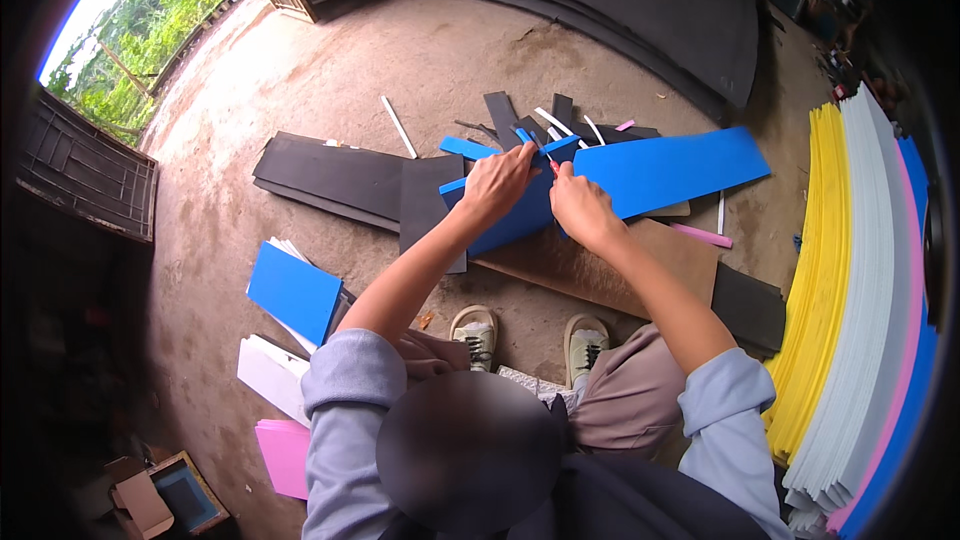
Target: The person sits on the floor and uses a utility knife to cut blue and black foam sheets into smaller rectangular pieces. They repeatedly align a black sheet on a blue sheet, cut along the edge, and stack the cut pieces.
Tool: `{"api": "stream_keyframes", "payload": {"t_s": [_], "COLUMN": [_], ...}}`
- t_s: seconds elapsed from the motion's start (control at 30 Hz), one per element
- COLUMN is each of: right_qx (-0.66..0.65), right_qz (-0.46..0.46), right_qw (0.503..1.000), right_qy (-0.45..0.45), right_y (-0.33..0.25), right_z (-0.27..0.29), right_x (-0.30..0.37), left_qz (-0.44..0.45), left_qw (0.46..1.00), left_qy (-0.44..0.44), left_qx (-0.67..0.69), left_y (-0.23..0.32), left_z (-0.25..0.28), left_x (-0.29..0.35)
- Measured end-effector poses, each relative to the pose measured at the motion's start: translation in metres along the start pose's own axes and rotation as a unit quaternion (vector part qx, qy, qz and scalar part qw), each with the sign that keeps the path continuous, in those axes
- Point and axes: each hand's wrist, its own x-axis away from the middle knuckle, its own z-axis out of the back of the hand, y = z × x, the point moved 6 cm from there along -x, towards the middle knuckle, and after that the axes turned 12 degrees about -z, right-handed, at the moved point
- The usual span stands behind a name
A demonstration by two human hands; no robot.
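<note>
The person's left hand (500, 183) lies over a blue sheet (512, 227), fingers bent near its far edge; whether that grip pinches anything cannot be told. The right hand (585, 207) has its grip closed around a small red-handled tool (555, 168), held at the far edge of the same sheet, just beside the left fingers. The sheet lies in front of the person's feet, partly over a brown board (640, 265) on the floor (225, 190). A broader blue panel (680, 168) extends to the right, and black strips (335, 178) lie to the left. Farther right stands a yellow stack (815, 260); a pink pile (283, 455) sits at lower left.
</note>
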Motion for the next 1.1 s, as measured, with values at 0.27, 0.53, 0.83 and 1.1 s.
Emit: {"api": "stream_keyframes", "payload": {"t_s": [0.27, 0.53, 0.83, 1.1], "right_qx": [0.009, 0.002, -0.057, -0.008], "right_qz": [0.019, 0.000, -0.082, -0.109], "right_qw": [0.997, 0.999, 0.976, 0.968], "right_qy": [-0.068, -0.034, -0.195, -0.224], "right_y": [-0.006, 0.005, 0.014, 0.017], "right_z": [0.001, 0.005, 0.020, -0.020], "right_x": [-0.006, -0.003, 0.024, 0.007], "left_qz": [-0.002, 0.045, 0.026, 0.003], "left_qw": [0.999, 0.998, 0.999, 0.999], "left_qy": [0.007, 0.004, 0.005, -0.023], "left_qx": [-0.051, -0.034, -0.044, -0.031], "left_y": [0.002, 0.013, 0.023, 0.029], "left_z": [0.002, -0.004, -0.004, -0.010], "left_x": [0.005, -0.001, 0.001, 0.007]}}
